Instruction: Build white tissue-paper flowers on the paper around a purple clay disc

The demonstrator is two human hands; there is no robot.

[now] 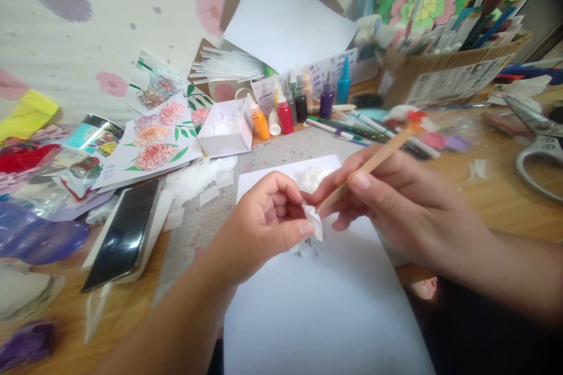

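Note:
My left hand [275, 217] pinches a small crumpled piece of white tissue paper [314, 222] between thumb and fingertips. In my right hand [396, 199] is a thin wooden stick [373, 161], held like a pen. Its lower end meets the tissue paper or lies right beside it; its upper end has an orange-red tint. Both hands are above a sheet of white paper [316, 304]. Beneath the fingers, a white and dark-marked clump [305, 248] lies on the sheet, partly hidden. Behind the hands sits a fluffy white pile [313, 176].
Cut white tissue squares [211, 187] lie on the grey cutting mat [193, 246], near a phone [125, 234]. Farther back stand a white box [226, 129] and several paint bottles [285, 111]. Scissors [539, 140] lie at right, below a cardboard box of brushes [457, 73].

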